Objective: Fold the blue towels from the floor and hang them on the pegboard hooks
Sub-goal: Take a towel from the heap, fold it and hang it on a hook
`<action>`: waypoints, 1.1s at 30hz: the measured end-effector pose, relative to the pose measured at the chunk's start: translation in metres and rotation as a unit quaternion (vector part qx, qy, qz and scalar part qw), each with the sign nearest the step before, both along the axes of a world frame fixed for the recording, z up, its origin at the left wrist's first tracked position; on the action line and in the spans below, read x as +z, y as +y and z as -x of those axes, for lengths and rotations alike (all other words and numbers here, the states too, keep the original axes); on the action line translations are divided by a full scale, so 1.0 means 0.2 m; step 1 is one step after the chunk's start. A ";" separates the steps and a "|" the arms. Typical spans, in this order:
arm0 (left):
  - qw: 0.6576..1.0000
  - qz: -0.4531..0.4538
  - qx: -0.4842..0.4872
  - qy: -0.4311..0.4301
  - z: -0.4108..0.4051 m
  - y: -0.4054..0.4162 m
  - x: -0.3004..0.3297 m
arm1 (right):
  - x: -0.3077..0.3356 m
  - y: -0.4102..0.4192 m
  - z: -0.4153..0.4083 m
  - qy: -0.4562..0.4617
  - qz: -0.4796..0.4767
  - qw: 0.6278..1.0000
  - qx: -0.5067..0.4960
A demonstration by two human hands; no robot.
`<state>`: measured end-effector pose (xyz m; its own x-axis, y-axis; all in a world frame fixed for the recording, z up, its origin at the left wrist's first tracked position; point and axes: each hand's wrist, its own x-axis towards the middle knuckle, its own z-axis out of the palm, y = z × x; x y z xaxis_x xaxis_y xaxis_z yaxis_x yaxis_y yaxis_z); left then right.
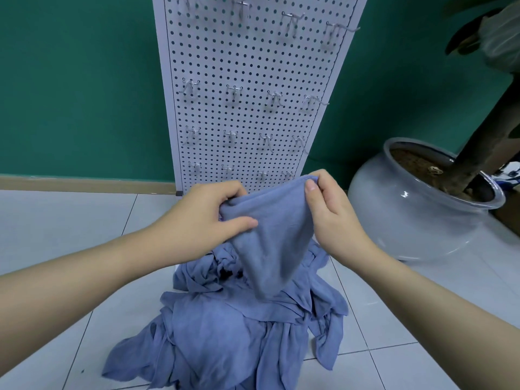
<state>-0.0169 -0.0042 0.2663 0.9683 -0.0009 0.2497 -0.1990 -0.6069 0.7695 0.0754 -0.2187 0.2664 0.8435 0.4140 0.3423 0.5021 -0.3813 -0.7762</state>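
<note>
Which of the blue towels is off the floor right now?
The held towel, pinched at its top edge by the left hand and right hand. The towel pile lies crumpled on the tiles below it.

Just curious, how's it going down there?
Both hands' fingers pinching one blue towel. Pile on floor, hooks bare. Nothing in the way.

Both forearms are bare to the frame's edge, and the hands (202,215) wear nothing.

A pale glazed pot (399,220) holding a plant trunk (484,136) stands against the green wall (78,94).
</note>
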 end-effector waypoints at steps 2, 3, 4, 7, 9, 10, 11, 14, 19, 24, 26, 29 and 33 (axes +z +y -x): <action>0.997 0.076 0.020 -0.022 -0.01 -0.01 0.01 | -0.01 0.00 -0.01 -0.023 -0.014 0.999 -0.027; 0.993 0.110 0.026 -0.030 -0.01 -0.01 0.02 | 0.00 0.00 -0.01 -0.033 -0.024 0.998 -0.039; 0.990 0.134 0.028 -0.036 -0.01 -0.01 0.03 | 0.00 0.00 -0.01 -0.042 -0.031 0.997 -0.048; 0.991 0.122 0.004 -0.058 0.00 -0.01 0.05 | 0.02 0.01 -0.02 -0.058 -0.042 0.996 -0.056; 0.993 0.100 -0.015 -0.065 0.00 0.00 0.04 | 0.03 0.02 -0.03 -0.064 -0.049 0.995 -0.053; 0.993 0.099 -0.015 -0.064 0.00 0.00 0.04 | 0.03 0.02 -0.04 -0.065 -0.053 0.995 -0.049; 0.993 0.102 -0.009 -0.057 0.00 0.01 0.04 | 0.04 0.01 -0.04 -0.066 -0.057 0.995 -0.046; 0.993 0.121 0.009 -0.005 0.00 0.00 0.04 | 0.06 0.00 -0.05 -0.076 -0.061 0.994 -0.038; 1.000 -0.022 0.001 0.014 0.00 0.03 0.06 | 0.10 -0.06 -0.07 -0.125 -0.025 0.991 -0.028; 0.999 0.019 0.041 -0.022 0.01 -0.01 0.07 | 0.08 -0.07 -0.08 -0.109 -0.027 0.993 -0.046; 0.990 0.106 0.073 -0.061 0.01 -0.03 0.08 | 0.09 -0.06 -0.08 -0.052 -0.049 0.996 -0.058; 0.943 0.247 0.143 -0.170 0.04 -0.07 0.09 | 0.12 -0.04 -0.07 0.194 -0.146 0.970 0.021; 0.940 0.319 0.110 -0.049 0.05 -0.09 0.07 | 0.11 -0.03 -0.04 0.363 -0.153 0.911 0.118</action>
